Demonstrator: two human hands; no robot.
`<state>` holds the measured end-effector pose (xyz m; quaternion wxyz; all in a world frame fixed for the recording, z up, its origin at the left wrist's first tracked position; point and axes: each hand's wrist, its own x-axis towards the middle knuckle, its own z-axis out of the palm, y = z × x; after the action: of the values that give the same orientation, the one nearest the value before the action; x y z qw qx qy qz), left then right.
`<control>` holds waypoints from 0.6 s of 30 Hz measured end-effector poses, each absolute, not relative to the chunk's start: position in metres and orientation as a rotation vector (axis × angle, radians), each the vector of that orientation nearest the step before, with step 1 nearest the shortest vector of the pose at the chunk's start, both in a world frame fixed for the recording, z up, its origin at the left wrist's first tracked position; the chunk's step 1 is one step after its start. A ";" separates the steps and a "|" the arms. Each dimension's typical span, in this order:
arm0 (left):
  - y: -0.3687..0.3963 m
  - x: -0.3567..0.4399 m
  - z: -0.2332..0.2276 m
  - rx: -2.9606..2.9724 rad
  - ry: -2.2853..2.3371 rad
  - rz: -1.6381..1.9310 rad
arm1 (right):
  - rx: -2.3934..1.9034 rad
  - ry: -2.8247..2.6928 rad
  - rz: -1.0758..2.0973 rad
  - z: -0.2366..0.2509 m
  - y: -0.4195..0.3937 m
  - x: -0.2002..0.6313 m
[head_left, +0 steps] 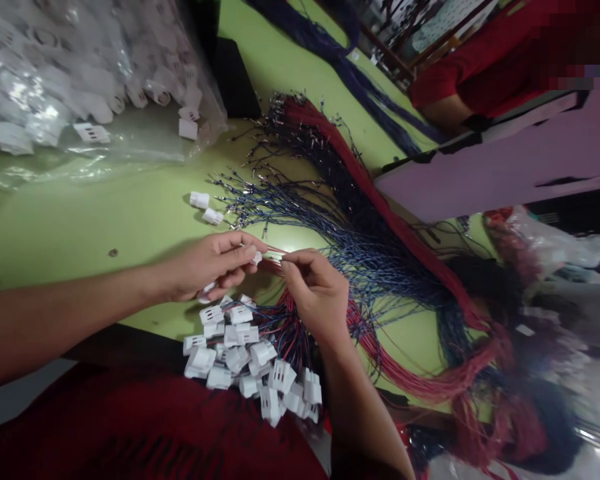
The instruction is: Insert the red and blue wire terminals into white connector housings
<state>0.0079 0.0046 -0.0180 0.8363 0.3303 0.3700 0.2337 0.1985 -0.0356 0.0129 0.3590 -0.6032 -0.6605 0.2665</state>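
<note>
Far left, clear plastic bag of white connector shells (80, 80) on the green tabletop (105, 213). My left hand (207, 267) pinches a small white plastic connector housing (257, 257) between thumb and fingertips, just above the tabletop edge. My right hand (316, 290) pinches a thin red wire (275, 252), tip at the housing. I'd judge the housing light, rigid, slick: grip its flat sides. The wire is limp, so hold close behind the metal end. Finished white connectors (250, 367) are heaped below; blue and red wire bundle (380, 267) fans right.
</note>
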 end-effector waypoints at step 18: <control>0.005 0.009 -0.014 0.822 0.792 0.361 | -1.385 -2.037 0.611 0.012 -0.035 0.188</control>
<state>0.0085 0.0054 -0.0140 0.8260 0.3871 0.3728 0.1699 0.1883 -0.0355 0.0124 0.2973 -0.5209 -0.7665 0.2297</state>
